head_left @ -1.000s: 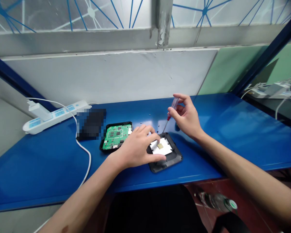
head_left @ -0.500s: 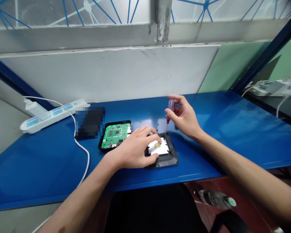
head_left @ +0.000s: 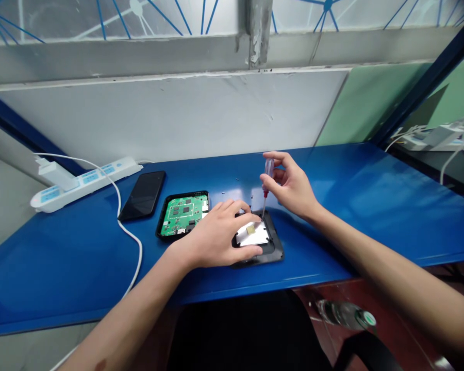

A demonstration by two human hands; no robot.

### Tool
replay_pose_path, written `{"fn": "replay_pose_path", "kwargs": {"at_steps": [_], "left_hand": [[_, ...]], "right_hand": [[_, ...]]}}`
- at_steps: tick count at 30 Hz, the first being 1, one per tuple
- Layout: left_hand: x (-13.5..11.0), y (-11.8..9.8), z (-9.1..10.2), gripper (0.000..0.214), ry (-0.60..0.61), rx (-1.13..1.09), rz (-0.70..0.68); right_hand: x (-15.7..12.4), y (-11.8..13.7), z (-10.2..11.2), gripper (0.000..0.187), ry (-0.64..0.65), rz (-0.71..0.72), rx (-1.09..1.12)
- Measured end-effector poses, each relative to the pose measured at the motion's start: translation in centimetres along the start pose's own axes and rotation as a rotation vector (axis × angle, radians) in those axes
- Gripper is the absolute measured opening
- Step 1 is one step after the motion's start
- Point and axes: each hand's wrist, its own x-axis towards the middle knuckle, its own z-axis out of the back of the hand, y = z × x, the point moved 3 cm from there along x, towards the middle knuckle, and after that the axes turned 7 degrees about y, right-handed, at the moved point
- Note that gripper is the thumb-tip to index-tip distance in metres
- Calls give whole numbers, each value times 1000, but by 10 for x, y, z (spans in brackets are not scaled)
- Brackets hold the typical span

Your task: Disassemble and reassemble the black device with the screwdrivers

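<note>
My right hand (head_left: 290,183) is closed around the clear, purplish handle of a screwdriver (head_left: 268,172), held nearly upright. Its tip meets the far right corner of a white metal plate (head_left: 261,238) with a small yellowish square pad (head_left: 250,230) on it. This plate lies inside a black plastic cover (head_left: 274,251), flat on the table. My left hand (head_left: 220,234) reaches across the cover's left side and steadies it, thumb along the near part, index fingertip beside the screwdriver tip. Left of it, partly behind my left hand, sits a black casing (head_left: 160,231) holding a green circuit board (head_left: 180,214).
A black phone (head_left: 144,195) lies on the blue table (head_left: 351,206), left of the casing. Behind it stands a white power strip (head_left: 87,180) with a plugged-in adapter; a white cable (head_left: 137,242) runs to the front edge. Small dark bits lie near the middle. A plastic bottle (head_left: 348,314) is below.
My left index finger and thumb have stretched a little to the right over the plate. The screwdriver stays at the same corner in my right hand.
</note>
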Motion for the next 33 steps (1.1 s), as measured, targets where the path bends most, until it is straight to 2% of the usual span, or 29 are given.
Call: {"fn": "replay_pose_path", "kwargs": {"at_steps": [12,19,33], "left_hand": [[2,-3,-2,40,-26,84,-18],[4,-4,-2,39,-43,132,-19],[3,-4,-3,36,-48,117,-17]], "right_hand": [[0,-1,-1,39,-6,32,6],[0,4,3,37,-52,76,13],[-2,10,-1,36,15,139,14]]}}
